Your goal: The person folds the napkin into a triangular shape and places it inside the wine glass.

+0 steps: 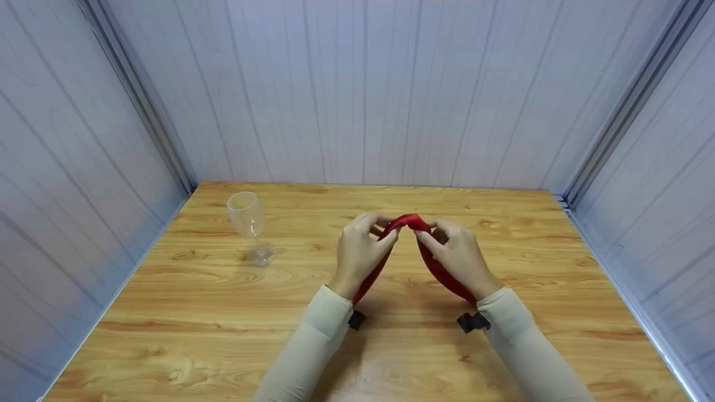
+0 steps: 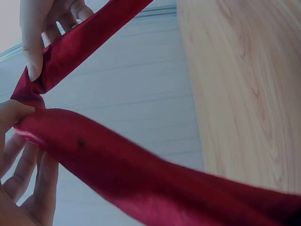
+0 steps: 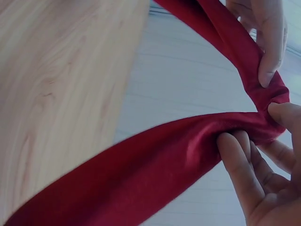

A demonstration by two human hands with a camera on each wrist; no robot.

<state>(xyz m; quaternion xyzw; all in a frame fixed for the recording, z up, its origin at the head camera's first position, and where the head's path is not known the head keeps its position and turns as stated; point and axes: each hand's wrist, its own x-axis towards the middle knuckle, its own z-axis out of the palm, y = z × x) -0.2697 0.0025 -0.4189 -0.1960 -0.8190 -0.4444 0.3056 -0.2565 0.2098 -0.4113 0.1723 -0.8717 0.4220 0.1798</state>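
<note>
A strip of shiny red satin cloth [image 1: 410, 221], like a ribbon or sash, is held up in an arch above the table, its two ends hanging down toward the wrists. My left hand [image 1: 360, 248] pinches it between thumb and fingers just left of the arch's top. On the other side my right hand [image 1: 459, 254] pinches it the same way, a short stretch of cloth between the two. In the left wrist view the cloth [image 2: 108, 160] looks bunched and folded at the left thumb. The right wrist view has the cloth [image 3: 141, 174] spreading wider below the right fingers.
To the left on the wooden table [image 1: 184, 335] stands a clear stemmed glass [image 1: 246, 215], apart from both hands. Pale panelled walls [image 1: 363, 95] enclose the table at the back and sides. Dark wrist pieces [image 1: 468, 322] show below the sleeves.
</note>
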